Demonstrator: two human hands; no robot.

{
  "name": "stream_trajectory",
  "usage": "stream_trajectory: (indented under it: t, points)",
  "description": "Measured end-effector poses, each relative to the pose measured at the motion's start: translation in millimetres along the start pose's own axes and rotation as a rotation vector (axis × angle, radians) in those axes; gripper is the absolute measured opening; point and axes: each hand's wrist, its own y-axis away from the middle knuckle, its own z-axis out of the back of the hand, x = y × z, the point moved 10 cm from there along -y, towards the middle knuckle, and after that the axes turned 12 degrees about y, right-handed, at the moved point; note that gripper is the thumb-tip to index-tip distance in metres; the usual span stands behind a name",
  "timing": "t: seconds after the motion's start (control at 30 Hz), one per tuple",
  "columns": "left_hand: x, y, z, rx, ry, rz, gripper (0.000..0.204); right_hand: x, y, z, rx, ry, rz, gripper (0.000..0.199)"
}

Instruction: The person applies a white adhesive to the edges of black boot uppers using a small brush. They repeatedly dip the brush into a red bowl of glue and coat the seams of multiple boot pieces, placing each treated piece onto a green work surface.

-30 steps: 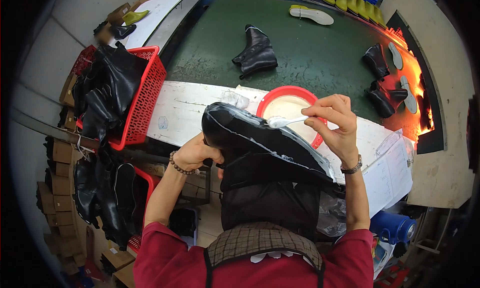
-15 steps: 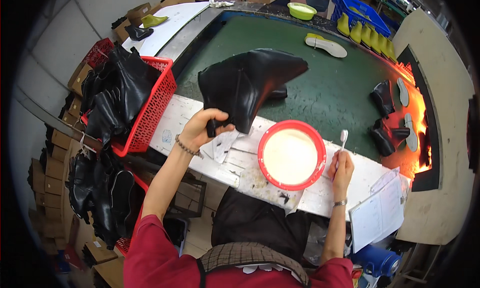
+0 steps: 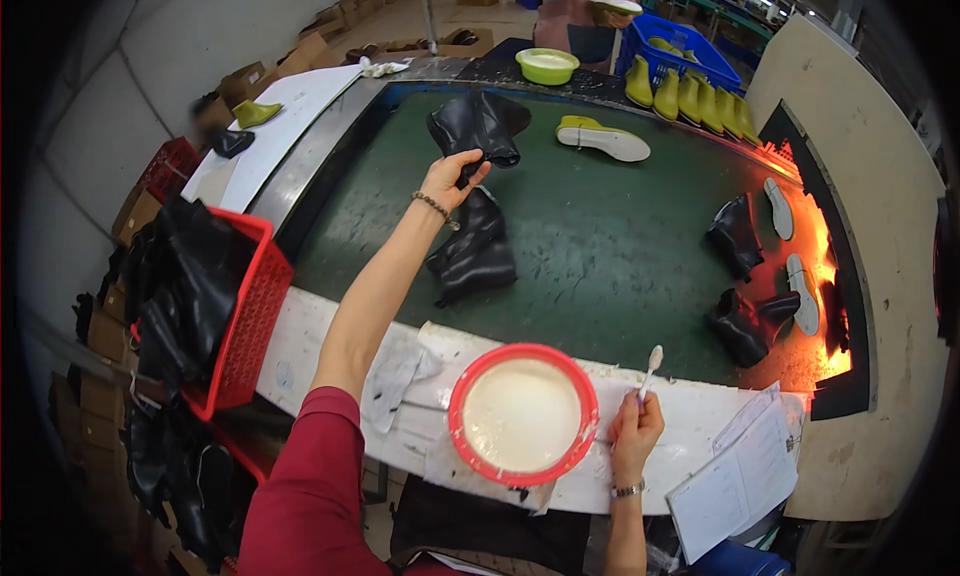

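While the left hand (image 3: 452,173) is stretched far out over the green conveyor belt (image 3: 620,246), its grip is closed on the edge of a black boot upper (image 3: 478,126), held at or just above the belt surface; can't tell if it's touching down. A second black boot upper (image 3: 472,251) lies on the belt just under the forearm, nearer the person. The right hand (image 3: 635,431) rests on the white counter (image 3: 320,351), grip closed around a small white brush (image 3: 650,366), bristle end pointing up and away, just right of the red bowl (image 3: 522,414) of whitish glue. Brush is outside the bowl and not touching any boot.

Progress, as a judgement: the held upper looks to be at the put-down stage, so whatever coating it gets appears done and only the release is left. More black uppers (image 3: 745,281) sit further right on the belt near the orange-lit oven mouth (image 3: 825,296), with pale soles (image 3: 790,246) beside them. The red basket (image 3: 240,316) at left is well stocked with black uppers, so plenty of pieces left to handle.

Elsewhere: a yellow-green shoe with white sole (image 3: 603,139) on the far belt, a green bowl (image 3: 547,65) at the far end, yellow-green boots in a blue crate (image 3: 690,66), another person's hands at the top edge holding a sole. Clipboard with papers (image 3: 745,481) at the counter's right end. Smeared rags or paper (image 3: 395,376) left of the red bowl.
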Motion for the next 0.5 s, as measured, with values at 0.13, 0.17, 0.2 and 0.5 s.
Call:
stream_trajectory:
  t: [0.13, 0.17, 0.2, 0.5]
  points:
    - [25.3, -79.0, -13.3, 0.023, 0.030, -0.041, 0.013, 5.3, 2.7, -1.7, 0.012, -0.023, -0.035, 0.018]
    - [23.8, -95.7, -15.5, 0.060, 0.042, -0.064, 0.017, 4.8, 2.2, -3.4, 0.024, -0.057, -0.035, 0.014]
    - [22.6, -109.4, -14.9, 0.091, 0.054, -0.083, 0.020, 4.6, 0.8, -3.0, 0.019, -0.064, -0.036, 0.013]
    - [-24.2, -45.7, 55.2, -0.276, -1.462, -0.486, 0.099, -5.4, 5.5, 7.0, -0.011, -0.014, -0.047, 0.008]
